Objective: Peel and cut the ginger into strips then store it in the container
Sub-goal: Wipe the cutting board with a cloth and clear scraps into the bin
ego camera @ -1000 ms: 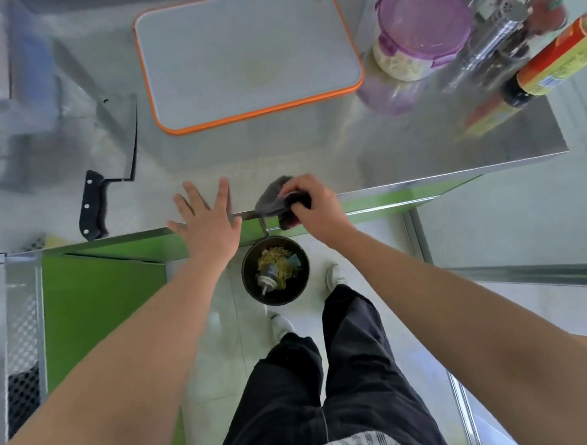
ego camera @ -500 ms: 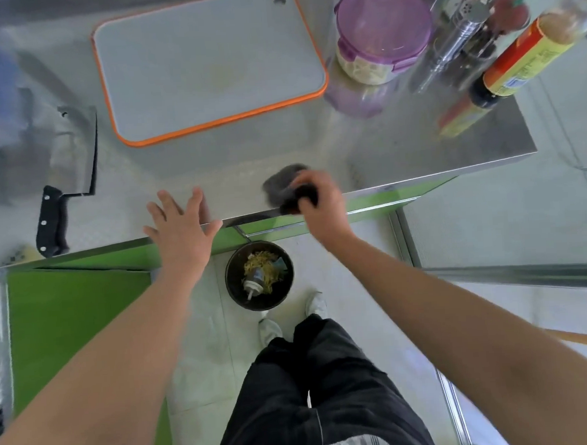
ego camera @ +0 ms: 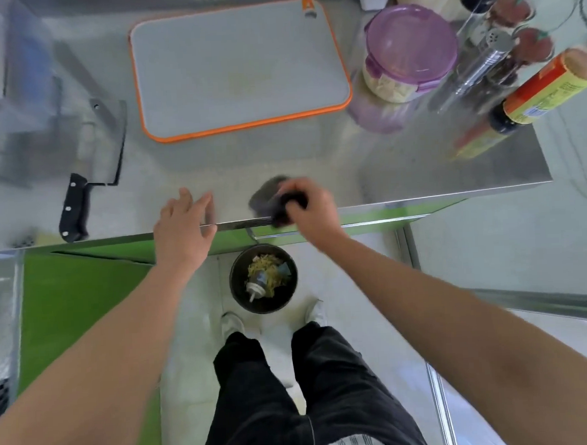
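Note:
A round container with a purple lid (ego camera: 409,51) stands at the back right of the steel counter, pale ginger strips showing through its wall. The grey cutting board with an orange rim (ego camera: 240,68) lies bare beside it. A cleaver with a black handle (ego camera: 95,164) rests at the left. My right hand (ego camera: 306,206) grips a dark cloth (ego camera: 267,198) at the counter's front edge. My left hand (ego camera: 183,224) hovers flat over the same edge, fingers apart, holding nothing.
A black bin (ego camera: 263,278) with ginger scraps and a small bottle stands on the floor below the counter edge (ego camera: 454,193). Sauce bottles and shakers (ego camera: 530,90) crowd the back right corner. My feet and dark trousers are beneath.
My right hand has slid the cloth back and forth along the counter's front edge. My left hand stayed by the edge, with its fingers drawn closer together.

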### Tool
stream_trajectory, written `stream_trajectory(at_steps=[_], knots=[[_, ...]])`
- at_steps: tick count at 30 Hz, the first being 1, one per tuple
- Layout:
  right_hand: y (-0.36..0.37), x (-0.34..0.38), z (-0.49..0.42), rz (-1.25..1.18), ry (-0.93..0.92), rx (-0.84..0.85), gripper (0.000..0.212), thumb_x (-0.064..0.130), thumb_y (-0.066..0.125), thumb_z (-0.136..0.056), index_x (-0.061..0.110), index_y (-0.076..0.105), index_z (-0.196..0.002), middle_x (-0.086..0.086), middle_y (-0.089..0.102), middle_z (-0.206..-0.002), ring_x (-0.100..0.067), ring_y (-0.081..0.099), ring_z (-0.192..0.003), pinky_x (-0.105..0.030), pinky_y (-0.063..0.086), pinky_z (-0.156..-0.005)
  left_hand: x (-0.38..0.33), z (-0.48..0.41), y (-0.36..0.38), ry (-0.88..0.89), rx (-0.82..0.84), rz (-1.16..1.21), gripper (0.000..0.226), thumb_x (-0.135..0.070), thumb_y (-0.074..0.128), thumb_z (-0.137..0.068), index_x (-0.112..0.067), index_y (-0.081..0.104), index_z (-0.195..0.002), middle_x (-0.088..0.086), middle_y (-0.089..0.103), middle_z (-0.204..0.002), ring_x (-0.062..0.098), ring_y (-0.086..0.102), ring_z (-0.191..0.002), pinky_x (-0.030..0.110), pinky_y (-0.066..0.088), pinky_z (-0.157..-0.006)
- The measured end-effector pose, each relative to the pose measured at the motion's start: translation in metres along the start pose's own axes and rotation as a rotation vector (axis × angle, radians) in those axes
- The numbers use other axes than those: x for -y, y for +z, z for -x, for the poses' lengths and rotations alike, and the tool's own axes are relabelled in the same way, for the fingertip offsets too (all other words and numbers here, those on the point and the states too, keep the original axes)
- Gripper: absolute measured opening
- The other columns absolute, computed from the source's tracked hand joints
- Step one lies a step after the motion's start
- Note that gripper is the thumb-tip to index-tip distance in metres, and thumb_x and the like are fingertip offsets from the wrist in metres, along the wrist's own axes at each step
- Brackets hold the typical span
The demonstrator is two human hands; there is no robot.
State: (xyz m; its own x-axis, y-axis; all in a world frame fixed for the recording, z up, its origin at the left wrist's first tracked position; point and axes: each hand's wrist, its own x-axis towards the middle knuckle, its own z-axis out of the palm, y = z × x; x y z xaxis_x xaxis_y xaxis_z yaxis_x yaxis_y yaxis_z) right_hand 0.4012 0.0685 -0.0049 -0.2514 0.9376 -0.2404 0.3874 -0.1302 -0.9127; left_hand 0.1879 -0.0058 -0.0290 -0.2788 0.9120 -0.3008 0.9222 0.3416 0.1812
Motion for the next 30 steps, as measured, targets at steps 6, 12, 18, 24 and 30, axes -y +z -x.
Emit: stream_trajectory(at_steps=[6,12,18,24,30], knots=[[0.045,0.004,-0.02,0.361,-0.072,-0.105,0.029,-0.008,0.049,-0.077,0.01,0.063,-0.095,-0.005,0.063,-0.117,-0.026,0.054,-0.109,-0.032,0.044,-0.092,0.045,0.007,-0.011,-0.126,0.011,-0.024,0.056,-0.024,0.059,-0.09,-0.024,0.034,-0.14,0.025,0.029,-0.148,0.042,0.026,-0.138,0.048,0.026,-0.113],[0.106,0.025,0.003,-0.002,0.118,0.191,0.023,0.002,0.051,-0.083,0.014,0.068,-0.091,-0.006,0.069,-0.091,-0.023,0.068,-0.075,-0.039,0.059,-0.069,0.088,0.015,-0.015,0.044,-0.126,0.0,0.039,-0.011,0.06,-0.081,-0.018,0.05,-0.118,0.017,0.045,-0.119,0.035,0.043,-0.11,0.045,0.046,-0.088],[0.141,0.046,-0.022,0.238,-0.044,-0.005,0.035,-0.008,0.048,-0.081,0.013,0.066,-0.102,-0.005,0.063,-0.119,-0.017,0.055,-0.106,-0.023,0.042,-0.093,0.113,0.022,-0.015,0.074,-0.118,0.054,0.034,-0.007,0.057,-0.082,-0.014,0.048,-0.114,0.019,0.043,-0.129,0.037,0.041,-0.12,0.046,0.042,-0.099],[0.162,0.06,0.002,0.108,0.085,0.315,0.029,-0.004,0.048,-0.081,0.018,0.067,-0.079,-0.011,0.067,-0.078,-0.022,0.062,-0.059,-0.033,0.055,-0.054,0.14,0.031,-0.03,0.152,-0.211,0.031,0.026,-0.006,0.059,-0.083,-0.01,0.06,-0.108,0.014,0.05,-0.125,0.032,0.043,-0.12,0.044,0.044,-0.097],[0.177,0.074,-0.041,0.148,0.048,-0.001,0.03,-0.003,0.046,-0.085,0.011,0.062,-0.107,-0.001,0.061,-0.097,-0.016,0.056,-0.088,-0.018,0.043,-0.068,0.168,0.022,-0.033,-0.104,-0.204,0.016,0.041,-0.017,0.051,-0.094,-0.012,0.046,-0.134,0.027,0.021,-0.151,0.043,0.027,-0.134,0.047,0.035,-0.105]])
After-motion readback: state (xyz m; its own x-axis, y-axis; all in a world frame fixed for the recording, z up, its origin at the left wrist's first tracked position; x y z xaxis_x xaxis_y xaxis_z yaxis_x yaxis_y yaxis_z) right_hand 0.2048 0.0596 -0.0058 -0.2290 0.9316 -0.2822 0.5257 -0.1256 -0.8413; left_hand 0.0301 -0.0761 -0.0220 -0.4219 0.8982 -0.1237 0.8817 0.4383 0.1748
